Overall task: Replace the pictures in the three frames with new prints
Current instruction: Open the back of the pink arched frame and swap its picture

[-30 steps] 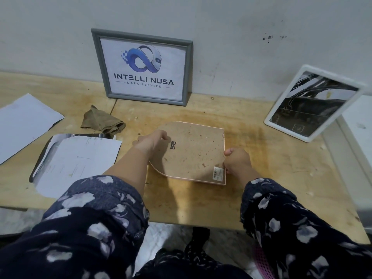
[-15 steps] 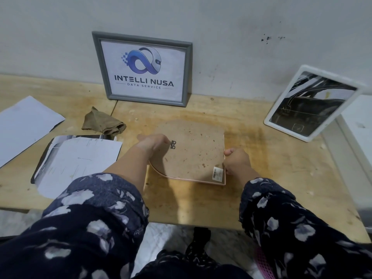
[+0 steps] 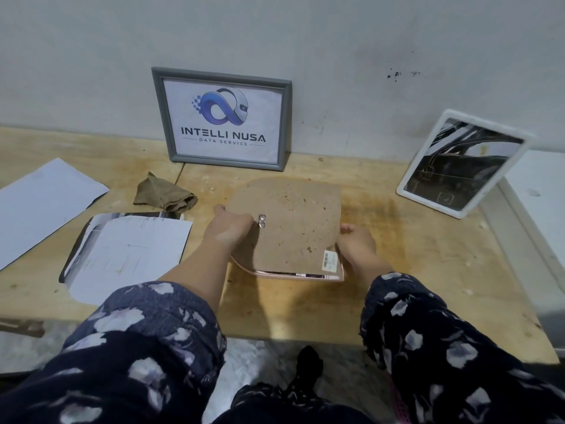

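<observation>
Face-down pink frame [image 3: 287, 275] at table centre, speckled brown backing board [image 3: 293, 221] tilted up — left hand [image 3: 230, 225] gripping its nine-o'clock edge, right hand [image 3: 356, 243] grasping three-o'clock corner.

Wooden table [image 3: 428, 270], 3 frames, loose paper sheets [image 3: 46, 203], crumpled cloth [image 3: 162, 195]

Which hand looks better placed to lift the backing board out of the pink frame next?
Probably the left hand: it grips the backing board at its raised left edge. The right hand steadies the pink frame.
</observation>
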Available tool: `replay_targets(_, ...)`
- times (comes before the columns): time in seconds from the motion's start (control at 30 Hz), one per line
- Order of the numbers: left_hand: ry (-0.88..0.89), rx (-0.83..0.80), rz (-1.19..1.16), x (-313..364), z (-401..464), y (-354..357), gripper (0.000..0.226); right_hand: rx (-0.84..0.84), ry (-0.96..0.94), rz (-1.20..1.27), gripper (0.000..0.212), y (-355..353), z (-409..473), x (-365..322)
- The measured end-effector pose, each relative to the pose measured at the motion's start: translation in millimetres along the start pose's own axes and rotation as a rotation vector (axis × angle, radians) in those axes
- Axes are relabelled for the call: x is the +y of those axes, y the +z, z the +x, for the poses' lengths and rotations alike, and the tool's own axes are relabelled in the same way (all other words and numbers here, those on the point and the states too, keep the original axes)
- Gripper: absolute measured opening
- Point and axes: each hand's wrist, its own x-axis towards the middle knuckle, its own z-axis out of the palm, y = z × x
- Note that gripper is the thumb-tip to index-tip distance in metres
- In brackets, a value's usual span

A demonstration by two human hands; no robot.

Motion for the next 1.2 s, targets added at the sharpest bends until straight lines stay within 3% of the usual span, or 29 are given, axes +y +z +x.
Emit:
replay_targets(0.23,0.439,0.402,0.236,39,-34,-5,0.057,0.169,-0.099,0.198,0.037,-22,-9,-31)
replay_targets(0.33,0.461,0.353,0.36,46,-45,16,0.054,0.254,-0.061,0.189,0.039,-54,-11,-20)
replay_targets(0.63,0.436,-0.108,0.41,57,-84,129,0.049,0.368,0.12,0.035,0.039,-146,-6,65)
replay_targets(0.83,0.395,-0.173,0.482,66,-111,194,0.053,0.355,0.215,-0.057,0.055,-187,19,126)
replay_targets(0.9,0.386,-0.176,0.494,68,-116,208,0.057,0.334,0.227,-0.138,0.05,-195,32,141)
replay_targets(1.2,0.366,-0.148,0.543,74,-123,244,0.062,0.238,0.208,-0.328,0.055,-215,43,149)
